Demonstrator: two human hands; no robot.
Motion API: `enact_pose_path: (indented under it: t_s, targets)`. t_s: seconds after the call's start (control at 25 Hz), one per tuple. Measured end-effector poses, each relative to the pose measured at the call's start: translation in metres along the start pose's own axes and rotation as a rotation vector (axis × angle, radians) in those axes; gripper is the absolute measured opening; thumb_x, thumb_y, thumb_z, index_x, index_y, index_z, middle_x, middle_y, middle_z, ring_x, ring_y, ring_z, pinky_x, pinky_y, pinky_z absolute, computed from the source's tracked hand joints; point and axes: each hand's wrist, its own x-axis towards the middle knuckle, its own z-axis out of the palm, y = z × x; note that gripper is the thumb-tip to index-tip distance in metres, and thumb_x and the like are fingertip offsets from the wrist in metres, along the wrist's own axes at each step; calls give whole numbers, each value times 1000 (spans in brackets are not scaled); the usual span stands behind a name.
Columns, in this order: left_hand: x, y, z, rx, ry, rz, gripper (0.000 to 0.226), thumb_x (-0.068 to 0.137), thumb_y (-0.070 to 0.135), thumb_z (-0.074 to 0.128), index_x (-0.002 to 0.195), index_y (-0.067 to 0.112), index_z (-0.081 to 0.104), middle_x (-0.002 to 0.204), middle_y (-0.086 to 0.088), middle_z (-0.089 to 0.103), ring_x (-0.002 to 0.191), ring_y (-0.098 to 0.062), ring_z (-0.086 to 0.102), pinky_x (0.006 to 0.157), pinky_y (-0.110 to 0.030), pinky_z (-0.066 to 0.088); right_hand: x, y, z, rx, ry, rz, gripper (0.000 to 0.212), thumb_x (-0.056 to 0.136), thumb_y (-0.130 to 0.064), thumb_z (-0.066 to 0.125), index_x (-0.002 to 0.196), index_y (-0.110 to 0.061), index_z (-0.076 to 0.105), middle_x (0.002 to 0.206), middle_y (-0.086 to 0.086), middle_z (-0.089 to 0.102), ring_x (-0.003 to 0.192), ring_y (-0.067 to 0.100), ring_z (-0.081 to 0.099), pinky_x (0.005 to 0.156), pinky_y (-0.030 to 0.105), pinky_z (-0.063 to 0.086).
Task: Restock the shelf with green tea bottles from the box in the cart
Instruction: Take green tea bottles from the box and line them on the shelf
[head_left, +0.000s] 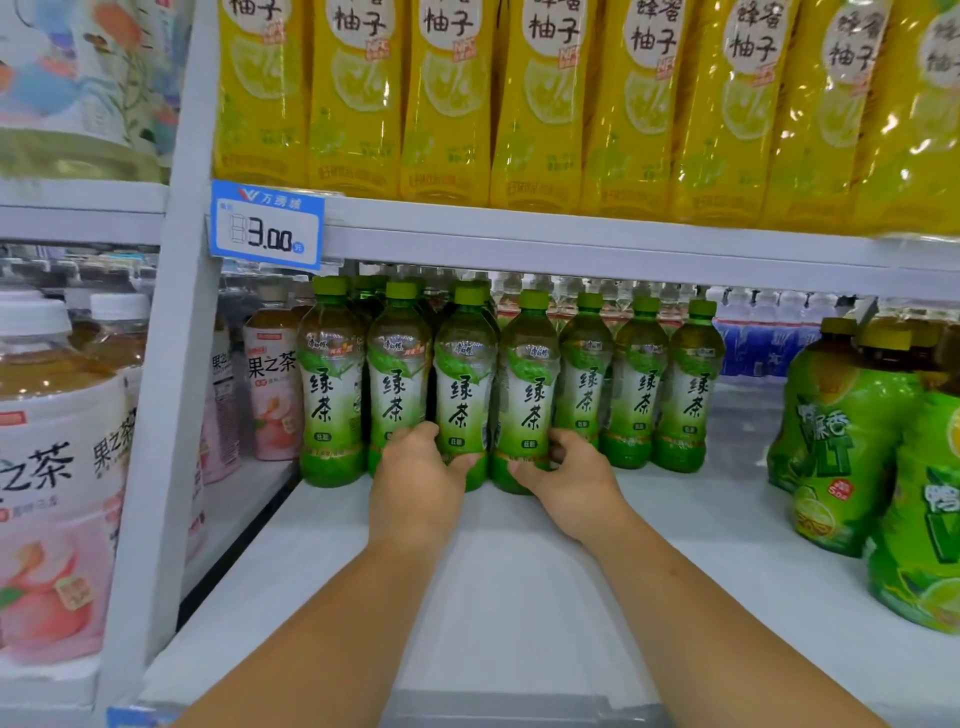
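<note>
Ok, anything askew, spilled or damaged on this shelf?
Nothing stands out. The green tea bottles stand upright in a row, no spill on the shelf. The left hand and right hand each grip a bottle's base.

Shop: stocked drink shelves, price tag

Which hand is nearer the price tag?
Left. The left hand grips a green tea bottle below and right of the price tag; the right hand sits farther right on the next bottle.

Bright even light, wide-angle edge warp, blurred corners.
</note>
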Motion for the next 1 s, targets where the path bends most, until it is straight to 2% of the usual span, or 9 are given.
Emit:
enact_pose_path:
  t_s: [0.12, 0.28, 0.44, 0.56, 0.64, 0.72, 0.8, 0.88, 1.0]
  targets:
    - [-1, 0, -2, -6, -5, -29, 51, 81, 43, 79, 119, 12, 65, 109, -3, 58, 98, -23, 60, 82, -38, 54, 1, -1, 1, -22, 0, 15, 51, 84, -24, 79, 130, -16, 60, 104, -9, 59, 97, 8, 56, 85, 21, 42]
    - [-3, 1, -6, -69, -40, -43, 54, 84, 37, 77, 129, 12, 63, 115, -2, 55, 100, -18, 56, 85, -30, 47, 1, 1, 5, -60, 21, -2, 40, 83, -32, 77, 119, -20, 66, 105, -9, 69, 101, 12, 65, 84, 24, 48]
    - [-9, 5, -18, -120, -146, -143, 52, 91, 33, 67, 137, 11, 57, 126, -5, 54, 109, -23, 57, 98, -34, 48, -12, -10, 2, -82, 25, 2, 39, 92, -37, 65, 125, -17, 61, 114, -6, 65, 108, 14, 60, 88, 25, 43]
    - [-17, 12, -33, -179, -242, -202, 38, 95, 26, 63, 127, 7, 62, 107, -1, 59, 96, -19, 56, 81, -24, 43, -25, -23, -3, -75, 11, 59, 43, 97, -41, 57, 131, -13, 57, 125, 0, 62, 114, 18, 57, 89, 24, 39]
    - [-25, 19, -45, -198, -322, -207, 30, 97, 24, 61, 122, 7, 63, 98, 1, 59, 93, -17, 55, 76, -21, 36, -39, -31, -7, -76, -17, 86, 42, 100, -40, 54, 132, -13, 56, 124, 1, 61, 116, 19, 56, 89, 24, 37]
    - [-31, 24, -56, -187, -425, -193, 33, 99, 29, 58, 122, 7, 64, 104, -4, 65, 103, -21, 61, 81, -24, 41, -56, -40, -14, -77, -54, 88, 35, 102, -36, 51, 132, -17, 56, 117, -4, 61, 113, 14, 56, 87, 22, 37]
    - [-35, 23, -67, -190, -538, -214, 41, 100, 37, 56, 128, 8, 61, 116, -4, 66, 113, -23, 61, 95, -29, 44, -72, -50, -20, -95, -106, 99, 30, 103, -31, 49, 131, -21, 56, 112, -8, 61, 109, 11, 58, 82, 17, 38]
    - [-41, 19, -78, -218, -624, -272, 48, 98, 44, 56, 135, 13, 58, 128, -2, 64, 118, -19, 58, 104, -33, 43, -88, -60, -26, -108, -152, 157, 36, 103, -32, 48, 137, -19, 52, 119, -4, 60, 107, 10, 56, 83, 15, 37]
    - [-46, 23, -103, -171, -752, -350, 53, 96, 53, 54, 136, 18, 58, 135, 2, 60, 122, -17, 55, 107, -35, 41, -110, -78, -36, -83, -169, 306, 41, 104, -34, 46, 142, -18, 50, 137, 1, 56, 112, 7, 49, 94, 19, 32]
